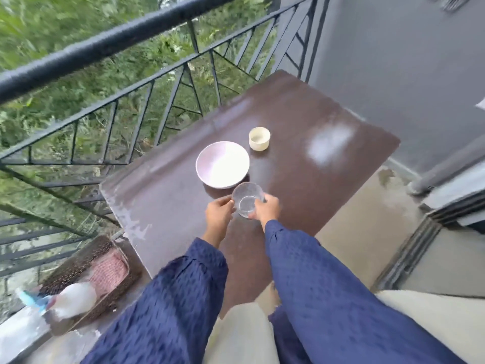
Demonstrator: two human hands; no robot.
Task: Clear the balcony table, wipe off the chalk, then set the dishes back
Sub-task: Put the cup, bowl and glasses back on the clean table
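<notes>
A brown balcony table fills the middle of the view. On it stand a pale pink bowl and, behind it to the right, a small cream cup. A clear glass bowl is just in front of the pink bowl. My right hand grips its right side. My left hand touches its left side with curled fingers. A white chalk smear marks the table's right part. Faint pale streaks run along the left edge.
A black metal railing borders the table's far and left sides, with greenery beyond. A woven basket with a pink cloth and a white spray bottle sits at lower left. A grey wall rises on the right.
</notes>
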